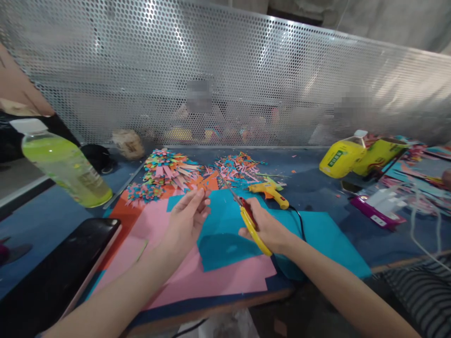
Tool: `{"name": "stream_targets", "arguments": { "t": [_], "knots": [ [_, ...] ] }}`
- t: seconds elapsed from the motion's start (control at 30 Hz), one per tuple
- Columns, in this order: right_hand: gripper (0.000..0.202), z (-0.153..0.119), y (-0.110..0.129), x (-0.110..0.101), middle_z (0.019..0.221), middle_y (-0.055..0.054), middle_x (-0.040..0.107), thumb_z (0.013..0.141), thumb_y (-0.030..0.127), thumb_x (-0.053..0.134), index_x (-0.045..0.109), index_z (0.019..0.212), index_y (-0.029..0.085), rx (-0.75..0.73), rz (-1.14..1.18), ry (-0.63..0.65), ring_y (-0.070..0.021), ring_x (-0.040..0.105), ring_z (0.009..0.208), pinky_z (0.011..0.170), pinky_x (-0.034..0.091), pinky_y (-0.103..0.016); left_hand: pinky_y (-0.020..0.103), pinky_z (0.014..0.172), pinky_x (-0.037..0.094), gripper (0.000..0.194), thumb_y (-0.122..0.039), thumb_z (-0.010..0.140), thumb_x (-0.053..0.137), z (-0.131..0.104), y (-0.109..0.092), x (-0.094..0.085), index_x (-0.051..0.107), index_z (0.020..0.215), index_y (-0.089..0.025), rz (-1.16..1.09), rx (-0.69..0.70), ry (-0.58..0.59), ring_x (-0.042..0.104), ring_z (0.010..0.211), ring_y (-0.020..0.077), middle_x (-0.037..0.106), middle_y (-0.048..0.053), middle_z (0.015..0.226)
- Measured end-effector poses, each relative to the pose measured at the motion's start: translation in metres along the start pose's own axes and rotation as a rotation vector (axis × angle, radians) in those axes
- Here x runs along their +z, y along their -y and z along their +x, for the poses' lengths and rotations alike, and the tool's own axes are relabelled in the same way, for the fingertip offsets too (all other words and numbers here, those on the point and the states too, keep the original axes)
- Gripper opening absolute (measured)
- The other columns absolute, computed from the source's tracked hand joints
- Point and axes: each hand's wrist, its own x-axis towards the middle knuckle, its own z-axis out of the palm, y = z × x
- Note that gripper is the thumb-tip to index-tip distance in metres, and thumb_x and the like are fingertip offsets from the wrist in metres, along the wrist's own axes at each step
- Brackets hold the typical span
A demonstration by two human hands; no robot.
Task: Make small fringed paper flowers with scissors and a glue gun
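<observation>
My left hand (190, 210) pinches a small orange piece of paper (210, 180), cut into strips, above the pink sheet (169, 263). In my right hand (265, 227) is a pair of yellow-handled scissors (252, 230), my fingers in the handles and the blades pointing up and left toward the orange paper. Whether the blades touch the paper I cannot tell. Beneath the scissors lies a blue sheet (225, 234). Beyond my hands stand a cone of curled, fringed paper (165, 166) and a heap of colored paper strips (236, 166).
A yellow glue gun (269, 190) with a black cord lies right of the strips. Drink bottles stand at left (65, 162) and right (341, 157). A black phone (59, 272) is at the near left, a purple power strip (377, 211) at right. A perforated metal screen (225, 70) closes the back.
</observation>
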Motion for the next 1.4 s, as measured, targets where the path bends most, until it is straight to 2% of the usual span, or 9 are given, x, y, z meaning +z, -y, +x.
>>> {"name": "stream_targets", "arguments": {
  "t": [0.17, 0.5, 0.8, 1.07, 1.2, 1.4],
  "knots": [
    [0.045, -0.001, 0.001, 0.0, 0.071, 0.004, 0.04, 0.07, 0.042, 0.062, 0.033, 0.095, 0.018, -0.032, 0.025, 0.046, -0.0097, 0.036, 0.06, 0.052, 0.03, -0.023, 0.012, 0.04, 0.039, 0.015, -0.022, 0.056, 0.077, 0.002, 0.006, -0.002, 0.065, 0.063, -0.015, 0.053, -0.004, -0.015, 0.056, 0.052, 0.0053, 0.067, 0.001, 0.067],
    [0.04, 0.0, -0.002, 0.001, 0.068, 0.006, 0.037, 0.072, 0.043, 0.06, 0.031, 0.088, 0.02, -0.038, 0.049, 0.047, -0.0086, 0.035, 0.056, 0.051, 0.028, -0.022, 0.013, 0.038, 0.035, 0.015, -0.021, 0.056, 0.076, -0.001, 0.011, 0.0, 0.066, 0.063, -0.014, 0.078, -0.023, 0.002, 0.055, 0.052, 0.0058, 0.066, 0.002, 0.067],
    [0.038, 0.001, -0.008, 0.001, 0.066, 0.006, 0.038, 0.072, 0.043, 0.058, 0.03, 0.085, 0.021, -0.064, 0.051, 0.017, -0.0087, 0.036, 0.055, 0.05, 0.029, -0.022, 0.014, 0.038, 0.035, 0.015, -0.023, 0.057, 0.076, 0.0, 0.012, -0.001, 0.065, 0.062, -0.014, 0.102, -0.01, 0.013, 0.055, 0.052, 0.0061, 0.066, 0.002, 0.066],
    [0.034, 0.003, -0.008, 0.004, 0.063, 0.005, 0.043, 0.073, 0.041, 0.056, 0.029, 0.077, 0.022, -0.013, -0.004, -0.038, -0.0105, 0.04, 0.053, 0.05, 0.031, -0.023, 0.014, 0.038, 0.035, 0.014, -0.023, 0.058, 0.076, 0.0, 0.011, 0.0, 0.066, 0.064, -0.014, 0.097, -0.016, 0.027, 0.054, 0.052, 0.006, 0.065, 0.002, 0.066],
    [0.031, 0.006, -0.01, 0.003, 0.063, 0.003, 0.048, 0.074, 0.042, 0.054, 0.03, 0.077, 0.021, 0.026, -0.129, -0.108, -0.0122, 0.045, 0.053, 0.048, 0.029, -0.022, 0.014, 0.038, 0.036, 0.014, -0.022, 0.057, 0.076, 0.002, 0.01, -0.002, 0.066, 0.062, -0.014, 0.108, -0.002, 0.027, 0.054, 0.051, 0.006, 0.066, 0.002, 0.065],
    [0.035, 0.012, -0.028, 0.004, 0.067, -0.005, 0.057, 0.072, 0.05, 0.053, 0.042, 0.082, 0.018, 0.141, -0.552, -0.269, -0.0195, 0.055, 0.059, 0.047, 0.024, -0.025, 0.016, 0.04, 0.038, 0.011, -0.02, 0.058, 0.075, -0.003, 0.009, -0.002, 0.066, 0.063, -0.016, 0.142, -0.084, 0.076, 0.056, 0.052, 0.0085, 0.066, 0.003, 0.061]
  ]
}}
